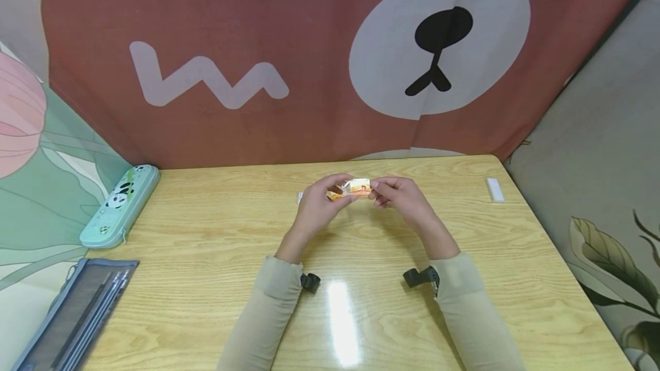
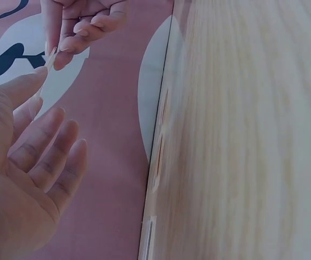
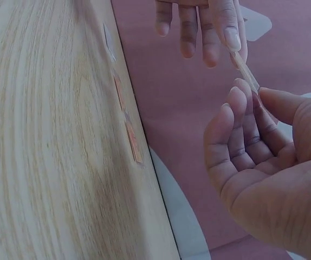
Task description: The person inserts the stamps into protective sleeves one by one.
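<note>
A small, thin, flat piece with an orange-and-white print and shiny clear edges is held between both hands above the table. My left hand pinches its left end between thumb and index finger; the other fingers spread loosely in the left wrist view. At the other end, my right hand pinches it with thumb and fingertips. Edge-on in the right wrist view, the piece looks very slim. On the tabletop below lie similar flat pieces in a row, one with orange, partly hidden by the left hand in the head view.
A white block lies near the table's right edge. On the left are a turquoise panda pencil case and a mesh zip pouch holding long thin items. A printed curtain hangs right behind the wooden table.
</note>
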The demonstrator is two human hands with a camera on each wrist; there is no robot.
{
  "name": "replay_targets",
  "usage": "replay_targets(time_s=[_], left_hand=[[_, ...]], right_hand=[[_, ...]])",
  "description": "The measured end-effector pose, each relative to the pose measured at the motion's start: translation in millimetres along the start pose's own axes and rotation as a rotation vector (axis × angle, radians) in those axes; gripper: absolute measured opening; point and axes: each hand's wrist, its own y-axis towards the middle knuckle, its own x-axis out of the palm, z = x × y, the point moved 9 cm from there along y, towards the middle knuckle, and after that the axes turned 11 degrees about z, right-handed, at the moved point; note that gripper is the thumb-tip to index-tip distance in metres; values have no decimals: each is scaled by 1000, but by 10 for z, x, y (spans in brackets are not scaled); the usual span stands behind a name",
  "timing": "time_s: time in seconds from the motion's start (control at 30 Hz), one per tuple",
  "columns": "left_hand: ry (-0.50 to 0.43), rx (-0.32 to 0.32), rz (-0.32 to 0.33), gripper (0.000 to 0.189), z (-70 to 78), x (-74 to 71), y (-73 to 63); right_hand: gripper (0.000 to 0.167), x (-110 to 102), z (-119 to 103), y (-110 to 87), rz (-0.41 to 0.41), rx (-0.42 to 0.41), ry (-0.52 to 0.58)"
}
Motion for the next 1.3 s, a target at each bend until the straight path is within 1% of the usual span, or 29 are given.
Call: replay_targets(time_s=[0.2, 0.4, 0.77, 1.1, 1.3], left_hand=[[1, 0, 4, 38, -6, 8, -5], [-6, -4, -3, 37, -8, 19, -10], [-11, 11, -9, 38, -9, 41, -18], [-6, 3, -13, 38, -3, 41, -22], [6, 8, -21, 38, 3, 47, -31]], right_hand=[[38, 8, -6, -8, -16, -9, 2], [37, 13, -12, 1, -15, -9, 2], [35, 21, 12, 18, -9, 5, -1], [35, 4, 10, 23, 20, 18, 6], [34, 5, 26, 14, 11, 36, 1]])
